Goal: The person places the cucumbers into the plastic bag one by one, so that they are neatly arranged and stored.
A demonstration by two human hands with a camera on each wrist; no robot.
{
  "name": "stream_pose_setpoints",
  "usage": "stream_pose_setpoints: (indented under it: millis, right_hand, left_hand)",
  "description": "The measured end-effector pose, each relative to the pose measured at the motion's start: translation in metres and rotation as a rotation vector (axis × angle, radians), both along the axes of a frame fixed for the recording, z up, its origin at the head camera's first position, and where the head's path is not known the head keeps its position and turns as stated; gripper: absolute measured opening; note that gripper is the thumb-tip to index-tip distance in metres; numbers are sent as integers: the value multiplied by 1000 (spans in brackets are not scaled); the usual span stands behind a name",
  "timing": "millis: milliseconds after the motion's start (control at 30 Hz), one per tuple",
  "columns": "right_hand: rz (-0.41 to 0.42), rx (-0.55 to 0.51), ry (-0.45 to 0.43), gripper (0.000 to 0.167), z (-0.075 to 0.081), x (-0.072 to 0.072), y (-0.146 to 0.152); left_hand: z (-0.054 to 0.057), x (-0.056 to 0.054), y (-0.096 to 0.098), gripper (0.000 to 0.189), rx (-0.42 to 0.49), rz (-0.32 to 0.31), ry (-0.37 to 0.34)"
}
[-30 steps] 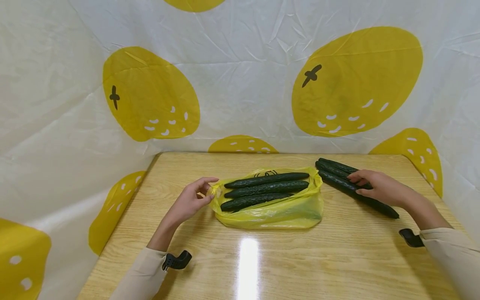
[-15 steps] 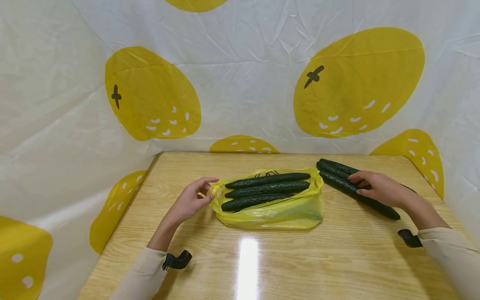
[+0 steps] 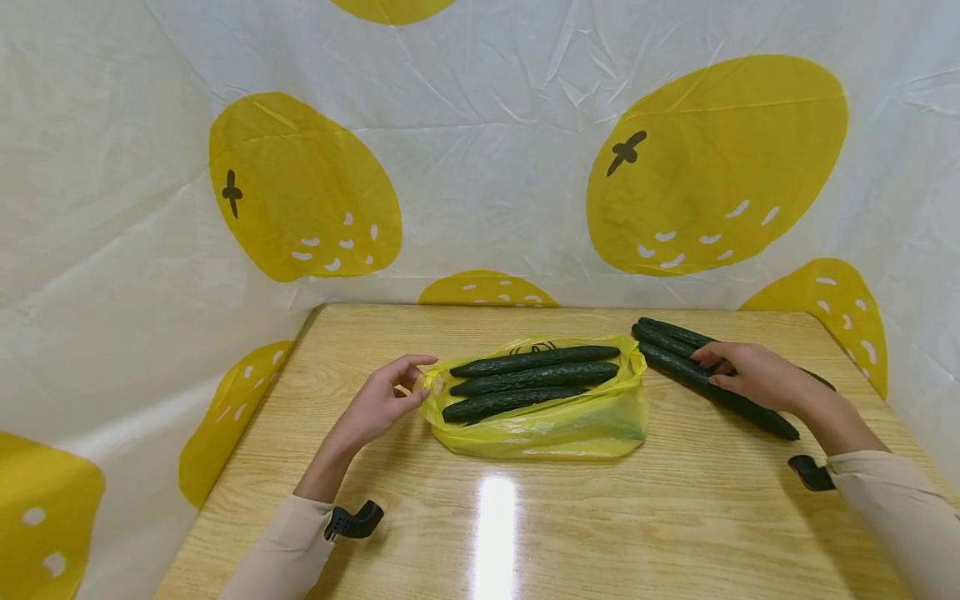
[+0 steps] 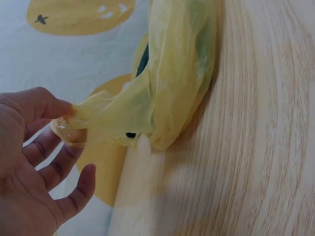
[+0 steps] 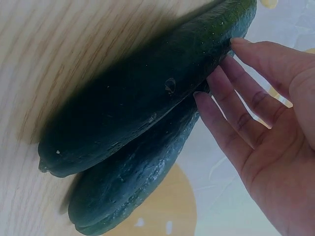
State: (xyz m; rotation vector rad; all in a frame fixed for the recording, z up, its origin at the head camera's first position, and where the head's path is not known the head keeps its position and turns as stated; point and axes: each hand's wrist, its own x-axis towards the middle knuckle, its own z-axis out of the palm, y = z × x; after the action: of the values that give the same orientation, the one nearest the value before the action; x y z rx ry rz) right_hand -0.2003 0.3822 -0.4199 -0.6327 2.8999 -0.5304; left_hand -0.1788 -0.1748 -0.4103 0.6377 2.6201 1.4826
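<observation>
A yellow plastic bag (image 3: 525,442) lies on its side, with three dark green cucumbers (image 3: 534,377) showing in its opening. My left hand (image 3: 378,404) pinches the bag's gathered left end between thumb and forefinger; in the left wrist view the other fingers are loosely spread. To the right of the bag, several cucumbers (image 3: 675,367) lie side by side at a slant. Over them is my right hand (image 3: 757,375), its fingertips touching at the nearest cucumber (image 5: 128,93) and the gap beside a second cucumber (image 5: 138,182). Its fingers are fairly straight in the right wrist view.
Everything lies on a light wooden table (image 3: 600,525). A white sheet (image 3: 487,192) printed with yellow fruit hangs behind and beside it. Each wrist carries a small black camera mount (image 3: 356,520).
My right hand and forearm have shifted slightly left over the cucumbers, and the far end of a back cucumber now shows past the wrist. The left hand and the bag keep their places.
</observation>
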Motion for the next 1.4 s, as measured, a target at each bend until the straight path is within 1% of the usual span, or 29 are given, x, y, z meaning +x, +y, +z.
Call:
stream_pose_setpoints:
  millis: [200,367,767,1000,1233,1400]
  right_hand:
    - [-7,1,1,38,0,-1,-2]
    - [-10,6,-2,37,0,-2,-4]
    - [-8,19,-32,38,-1,-5,-5]
    - [12,45,-23,44,0,-4,-8]
    - [-7,85,-50,47,0,-4,-10]
    - [-8,98,-66,54,-2,-5,-12]
  left_hand:
    - [0,0,1,45,-9,6,5]
    - [0,0,2,45,5,-6,3]
    - [-1,0,3,44,9,-13,-4]
    - [-1,-1,3,44,4,-8,-5]
    - [-1,-1,2,44,2,-1,-7]
    - [-1,0,2,44,3,-3,-7]
